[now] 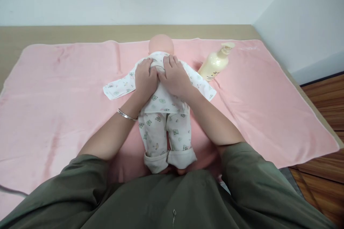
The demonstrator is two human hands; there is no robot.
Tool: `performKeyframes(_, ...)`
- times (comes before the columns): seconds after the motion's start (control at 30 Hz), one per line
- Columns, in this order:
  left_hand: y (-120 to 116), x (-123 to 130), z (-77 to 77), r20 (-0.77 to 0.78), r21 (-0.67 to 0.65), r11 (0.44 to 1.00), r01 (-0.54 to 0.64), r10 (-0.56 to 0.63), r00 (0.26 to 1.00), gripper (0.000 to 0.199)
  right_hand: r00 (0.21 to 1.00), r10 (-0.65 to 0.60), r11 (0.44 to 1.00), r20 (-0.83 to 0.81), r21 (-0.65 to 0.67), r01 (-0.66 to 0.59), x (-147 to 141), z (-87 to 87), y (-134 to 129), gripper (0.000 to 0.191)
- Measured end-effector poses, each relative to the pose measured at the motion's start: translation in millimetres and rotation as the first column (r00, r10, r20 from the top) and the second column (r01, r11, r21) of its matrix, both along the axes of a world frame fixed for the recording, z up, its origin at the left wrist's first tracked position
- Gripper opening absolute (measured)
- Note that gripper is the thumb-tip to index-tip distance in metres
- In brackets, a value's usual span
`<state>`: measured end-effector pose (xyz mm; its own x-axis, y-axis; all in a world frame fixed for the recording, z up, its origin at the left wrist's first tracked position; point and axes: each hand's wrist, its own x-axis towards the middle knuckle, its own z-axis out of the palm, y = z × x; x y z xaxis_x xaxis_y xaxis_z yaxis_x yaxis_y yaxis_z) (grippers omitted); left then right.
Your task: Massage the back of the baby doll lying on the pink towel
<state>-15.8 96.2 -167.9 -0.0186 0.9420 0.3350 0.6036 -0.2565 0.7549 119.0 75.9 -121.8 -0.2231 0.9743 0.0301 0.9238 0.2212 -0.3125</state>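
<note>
The left hand [146, 80] and right hand [176, 78] lie side by side, backs up, knuckles gently bent. Their fingers [173, 61] point forward, the right ones slightly parted. Between the hands, the thumbs [153, 74] angle inward, tips close together. Behind them, the left forearm [113, 128] and right forearm [215, 121] spread outward toward the body, forming a V.

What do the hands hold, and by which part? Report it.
Nothing is visibly gripped: the left hand and right hand rest on the clothed doll, at its upper torso.
</note>
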Motion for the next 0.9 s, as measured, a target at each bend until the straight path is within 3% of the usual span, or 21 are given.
performKeyframes(0.17, -2, 3, 0.1, -0.021, -0.001, 0.998, -0.061, 0.061, 0.998, 0.049, 0.989, -0.079, 0.997, -0.123, -0.006, 0.079, 14, -10.9, 25, 0.063)
performKeyframes(0.33, -1, 1, -1.9, 0.027, 0.002, 0.997, -0.072, 0.072, 0.997, 0.045, 0.953, -0.081, 0.997, -0.292, -0.012, 0.081, 14, 7.8, 17, 0.055)
performKeyframes(0.4, 0, 1, -3.8, 0.049, 0.003, 0.997, -0.074, 0.073, 0.996, 0.043, 0.932, -0.064, 0.995, -0.356, 0.053, 0.088, 11, 13.0, 12, 0.055)
performKeyframes(0.5, 0, 0, -6.0, 0.066, 0.012, 0.997, -0.074, 0.073, 0.995, 0.042, 0.953, -0.024, 0.977, -0.300, 0.193, 0.085, 3, 5.9, 6, 0.053)
performKeyframes(0.63, -1, 0, -5.8, 0.065, 0.031, 0.997, -0.073, 0.071, 0.995, 0.040, 0.993, 0.029, 0.979, -0.116, 0.202, -0.005, -10, -12.0, -1, 0.052)
performKeyframes(0.9, -1, 2, -4.3, 0.087, 0.005, 0.996, -0.085, 0.084, 0.993, 0.035, 0.988, 0.022, 0.935, -0.154, 0.352, 0.034, -5, 3.1, -11, 0.052)
